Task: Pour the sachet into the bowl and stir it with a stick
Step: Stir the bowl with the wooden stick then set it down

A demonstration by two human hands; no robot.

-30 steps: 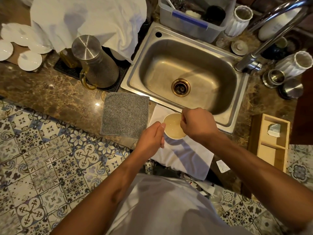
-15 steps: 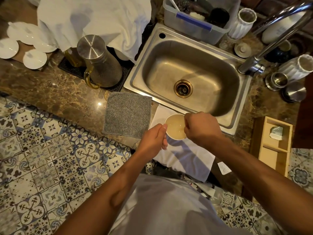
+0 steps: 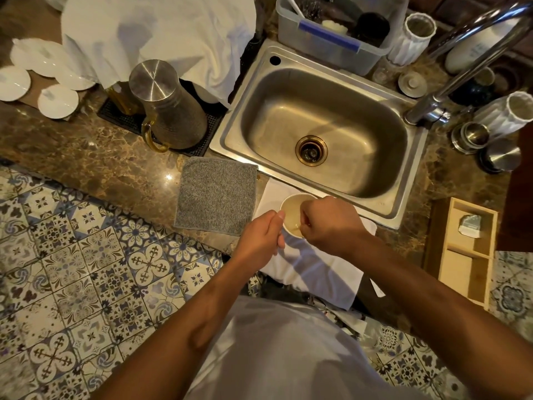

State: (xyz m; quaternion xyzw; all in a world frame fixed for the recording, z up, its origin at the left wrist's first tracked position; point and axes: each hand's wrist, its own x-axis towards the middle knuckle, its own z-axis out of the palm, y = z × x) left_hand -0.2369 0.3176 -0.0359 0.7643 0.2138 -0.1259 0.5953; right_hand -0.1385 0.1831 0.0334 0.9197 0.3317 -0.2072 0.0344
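Note:
A small white bowl (image 3: 289,204) with pale yellowish liquid stands on a white cloth (image 3: 317,264) at the counter's front edge, just in front of the sink. My left hand (image 3: 259,238) grips the bowl's left side, thumb on its rim. My right hand (image 3: 328,223) is closed over the bowl's right half, pinching a thin stick (image 3: 302,225) whose tip dips into the liquid. Most of the stick is hidden by the fingers. No sachet is visible near the bowl.
A steel sink (image 3: 320,140) lies behind the bowl, its faucet (image 3: 461,64) at the right. A grey cloth (image 3: 216,194) lies left of the bowl, a metal jug (image 3: 167,108) behind it. A wooden box (image 3: 464,249) holding a small packet (image 3: 470,225) sits at the right.
My right hand has shifted over the bowl, from its far right rim toward its near right side, moving the stick through the liquid. My left hand keeps its hold on the bowl.

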